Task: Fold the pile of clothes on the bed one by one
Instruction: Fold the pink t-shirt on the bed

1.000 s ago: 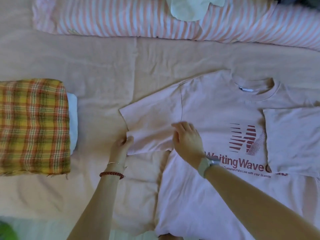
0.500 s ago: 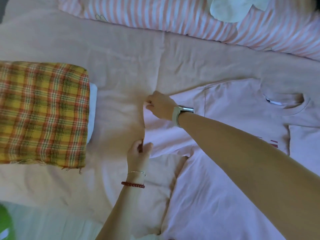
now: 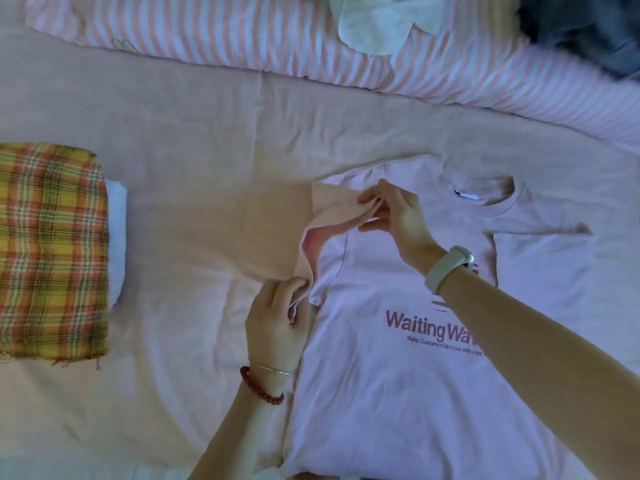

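We have the pink T-shirt (image 3: 398, 393) lying face-up on the bed sheet (image 3: 190, 168); our left hand (image 3: 277, 323) pinches its sleeve (image 3: 325, 216) at the lower edge, our right hand (image 3: 394, 216) pinches the upper edge, lifting it

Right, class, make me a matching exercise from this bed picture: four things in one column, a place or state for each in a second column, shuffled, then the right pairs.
Things
1. pink T-shirt
2. plaid cloth
3. left hand
4. white cloth

Places or states
A. folded, at the left edge of the bed
B. on the striped bedding at the top
C. spread flat, print facing up
D. pinches the lower edge of the raised sleeve

Pairs: 1-C, 2-A, 3-D, 4-B
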### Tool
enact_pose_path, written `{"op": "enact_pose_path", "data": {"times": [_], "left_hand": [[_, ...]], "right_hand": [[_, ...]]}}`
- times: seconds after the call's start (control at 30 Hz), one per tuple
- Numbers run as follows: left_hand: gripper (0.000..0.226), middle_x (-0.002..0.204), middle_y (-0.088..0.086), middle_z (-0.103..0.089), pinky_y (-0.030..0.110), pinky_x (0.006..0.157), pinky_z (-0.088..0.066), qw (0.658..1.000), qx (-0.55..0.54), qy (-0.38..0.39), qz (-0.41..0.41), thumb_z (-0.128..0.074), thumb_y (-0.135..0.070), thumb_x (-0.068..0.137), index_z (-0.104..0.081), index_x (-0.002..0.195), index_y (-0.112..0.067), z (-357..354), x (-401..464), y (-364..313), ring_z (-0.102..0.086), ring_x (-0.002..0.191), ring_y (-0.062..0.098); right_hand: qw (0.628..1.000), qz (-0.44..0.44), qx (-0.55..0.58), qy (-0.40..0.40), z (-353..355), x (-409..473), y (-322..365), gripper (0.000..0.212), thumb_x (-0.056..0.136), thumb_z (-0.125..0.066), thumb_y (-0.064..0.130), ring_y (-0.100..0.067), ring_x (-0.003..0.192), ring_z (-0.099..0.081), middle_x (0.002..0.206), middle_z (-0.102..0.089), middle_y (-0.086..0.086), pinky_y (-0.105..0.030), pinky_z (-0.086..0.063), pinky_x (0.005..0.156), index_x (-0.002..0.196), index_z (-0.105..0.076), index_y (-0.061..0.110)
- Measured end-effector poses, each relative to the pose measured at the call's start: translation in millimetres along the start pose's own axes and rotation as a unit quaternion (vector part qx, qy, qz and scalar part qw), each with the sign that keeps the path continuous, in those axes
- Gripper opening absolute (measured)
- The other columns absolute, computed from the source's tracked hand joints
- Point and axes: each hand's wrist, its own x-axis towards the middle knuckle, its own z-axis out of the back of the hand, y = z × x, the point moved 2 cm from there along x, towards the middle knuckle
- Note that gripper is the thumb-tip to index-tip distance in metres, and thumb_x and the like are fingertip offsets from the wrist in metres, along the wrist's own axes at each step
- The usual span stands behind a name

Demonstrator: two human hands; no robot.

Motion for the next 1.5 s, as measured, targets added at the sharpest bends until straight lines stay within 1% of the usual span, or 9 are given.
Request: {"op": "enact_pose_path", "data": {"times": [0.23, 0.4, 0.53, 0.63, 0.73, 0.93, 1.07, 1.3, 1.5], "left_hand": [[0.018, 0.072, -0.004, -0.056, 0.023, 0.061, -0.036, 0.963, 0.04, 0.193, -0.184, -0.048, -0.021, 0.079, -0.05, 0.096, -0.024, -66.3, -38.8, -58.7, -0.044, 0.07, 0.014], [0.027, 0.082, -0.004, -0.058, 0.02, 0.053, -0.045, 0.919, 0.095, 0.336, -0.183, -0.043, -0.04, 0.076, -0.057, 0.095, -0.026, -102.8, -59.9, -65.0, -0.054, 0.074, 0.013], [0.044, 0.117, 0.006, -0.052, 0.038, 0.077, -0.049, 0.914, 0.229, 0.315, -0.117, -0.042, -0.043, 0.076, -0.054, 0.113, -0.022, -108.7, -52.5, -42.4, -0.045, 0.106, 0.023], [0.057, 0.138, 0.013, -0.039, 0.052, 0.083, -0.047, 0.862, 0.333, 0.363, -0.117, -0.046, -0.046, 0.075, -0.044, 0.126, -0.022, -110.3, -54.3, -20.8, -0.036, 0.123, 0.031], [0.047, 0.136, 0.011, -0.039, 0.051, 0.08, -0.048, 0.864, 0.336, 0.362, -0.091, -0.042, -0.037, 0.075, -0.049, 0.119, -0.022, -111.8, -54.9, -16.4, -0.035, 0.124, 0.028], [0.039, 0.125, 0.006, -0.047, 0.055, 0.089, -0.043, 0.902, 0.3, 0.279, -0.137, -0.04, -0.034, 0.08, -0.057, 0.111, -0.016, -127.2, -25.0, -38.4, -0.039, 0.117, 0.027], [0.043, 0.127, 0.009, -0.056, 0.058, 0.088, -0.043, 0.892, 0.301, 0.28, -0.189, -0.04, -0.028, 0.079, -0.06, 0.114, -0.014, -158.8, 15.4, -53.1, -0.038, 0.121, 0.025], [0.057, 0.148, 0.003, -0.035, 0.061, 0.107, -0.007, 0.865, 0.361, 0.311, -0.156, -0.055, -0.028, 0.09, -0.035, 0.143, -0.022, -203.9, 109.1, -69.5, -0.015, 0.141, 0.031], [0.022, 0.105, 0.017, -0.062, 0.053, 0.112, -0.009, 0.879, 0.387, 0.237, -0.147, -0.05, -0.015, 0.092, -0.068, 0.102, -0.007, -201.1, 145.6, -55.9, -0.043, 0.114, 0.034]], "right_hand": [[0.957, 0.08, -0.216, -0.176, 120.5, -57.1, -41.9, 0.019, 0.086, -0.05, -0.005, 0.004, 0.056, -0.047, 0.076, -0.053, -0.001, -0.008, -0.035, 0.051, 0.088, -0.058, 0.012], [0.942, 0.03, -0.245, -0.228, 169.0, -56.5, -83.1, 0.027, 0.09, -0.041, -0.003, -0.008, 0.065, -0.047, 0.094, -0.056, -0.01, -0.008, -0.035, 0.053, 0.108, -0.059, 0.005], [0.931, -0.012, -0.297, -0.212, 178.3, -45.3, -116.6, 0.042, 0.091, -0.033, -0.006, -0.021, 0.096, -0.051, 0.126, -0.048, -0.015, -0.003, -0.038, 0.068, 0.127, -0.052, 0.005], [0.856, 0.119, -0.463, -0.196, 168.7, -55.8, -129.9, 0.048, 0.082, -0.035, 0.005, -0.034, 0.116, -0.047, 0.128, -0.052, -0.018, -0.04, -0.041, 0.097, 0.127, -0.051, 0.01], [0.766, 0.245, -0.588, -0.086, 153.9, -71.2, -152.6, 0.049, 0.081, -0.038, 0.017, -0.032, 0.122, -0.045, 0.131, -0.054, -0.015, -0.053, -0.033, 0.102, 0.13, -0.044, 0.016], [0.88, 0.044, -0.441, -0.172, 168.5, -53.6, -144.6, 0.054, 0.088, -0.037, 0.03, -0.037, 0.123, -0.043, 0.137, -0.047, -0.015, -0.046, -0.039, 0.096, 0.136, -0.043, 0.005], [0.879, -0.054, -0.456, -0.125, 183.8, -12.7, -123.4, 0.025, 0.093, -0.042, 0.022, -0.033, 0.116, -0.042, 0.118, -0.056, -0.014, -0.039, -0.035, 0.09, 0.106, -0.058, 0.008], [0.894, 0.099, -0.421, -0.112, 190.1, 3.3, -94.8, 0.021, 0.099, -0.035, 0.017, -0.033, 0.093, -0.052, 0.107, -0.053, -0.013, -0.036, -0.038, 0.067, 0.106, -0.049, 0.004], [0.853, 0.119, -0.491, -0.134, 198.1, 23.6, -99.1, 0.036, 0.082, -0.049, -0.007, -0.036, 0.094, -0.054, 0.109, -0.055, -0.017, -0.036, -0.037, 0.073, 0.116, -0.056, 0.005]]}}
